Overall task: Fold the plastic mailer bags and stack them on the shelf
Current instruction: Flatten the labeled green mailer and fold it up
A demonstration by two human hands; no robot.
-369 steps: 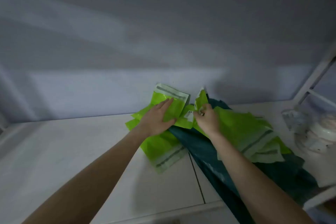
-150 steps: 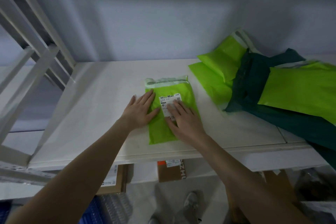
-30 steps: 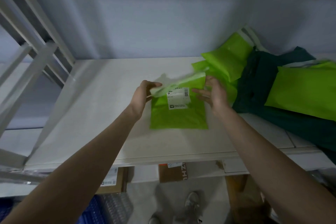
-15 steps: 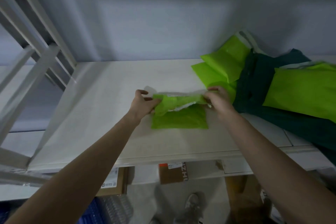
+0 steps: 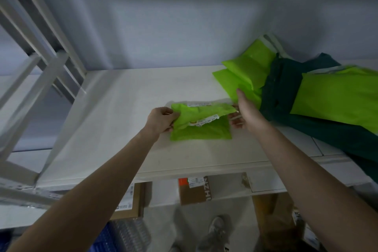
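1. A lime-green mailer bag [image 5: 201,127] was seen lying on the white shelf [image 5: 114,129], roughly mid-shelf and a bit toward the front edge, with its top part folded down over the lower half.
2. A white shipping label [image 5: 205,123] was partly tucked under that folded flap, only a strip of print showing.
3. The bag's left end was gripped by the left hand [image 5: 162,119], fingers curled around the edge of the fold.
4. The right end of the flap was held by the right hand [image 5: 244,109]; the thumb was stuck up and away, and the lower fingers [image 5: 235,122] looked bent in at the bag's corner. How tightly it was pinched couldn't really be told, tbh.
5. Off to the right, a loose pile of unfolded lime-green bags [image 5: 248,73] was heaped against the back wall, mixed with a dark teal bag [image 5: 286,88], and another big lime-green one [image 5: 337,94] was draped on top of that.
6. Cardboard boxes [image 5: 194,190] were visible on the level under the shelf, and a grey shoe [image 5: 214,233] on the floor below.
7. White shelf framing [image 5: 41,63] was seen at the left.
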